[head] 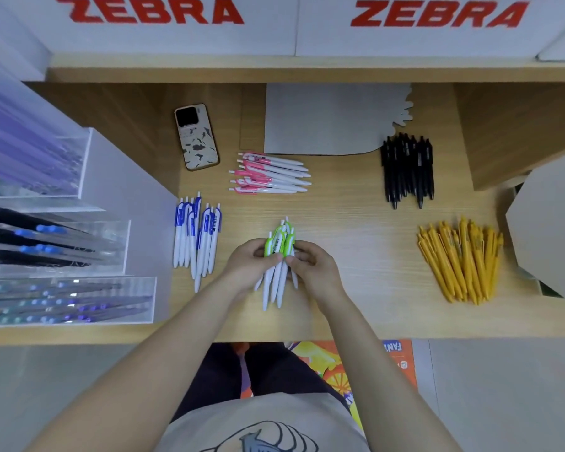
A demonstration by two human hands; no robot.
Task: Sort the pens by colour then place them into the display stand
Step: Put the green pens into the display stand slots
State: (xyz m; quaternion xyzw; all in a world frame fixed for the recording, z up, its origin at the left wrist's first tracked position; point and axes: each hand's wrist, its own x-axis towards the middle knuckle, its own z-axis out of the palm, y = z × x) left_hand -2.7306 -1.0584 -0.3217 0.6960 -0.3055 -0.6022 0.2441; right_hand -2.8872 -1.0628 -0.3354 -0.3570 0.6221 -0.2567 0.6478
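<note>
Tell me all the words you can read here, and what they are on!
"ZEBRA" in red on the left white panel.
"ZEBRA" in red on the right white panel.
"FAN...", upside down and cut off, on the orange box under the shelf.
Print on the green pens and blue pens: too small to read.

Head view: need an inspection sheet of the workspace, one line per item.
Surface: wooden shelf, light grain, pens laid out in groups.
Job's things: green pens in hand; blue pens, pink pens, black pens, yellow pens in separate piles; clear display stand at left, already holding pens.
Clutter: phone face down; grey card sheet at the back.
Grippers: left hand and right hand both grip the green bundle.
Cables: nothing seen.
Surroundings: red ZEBRA signs above; colourful box on the floor below.
</note>
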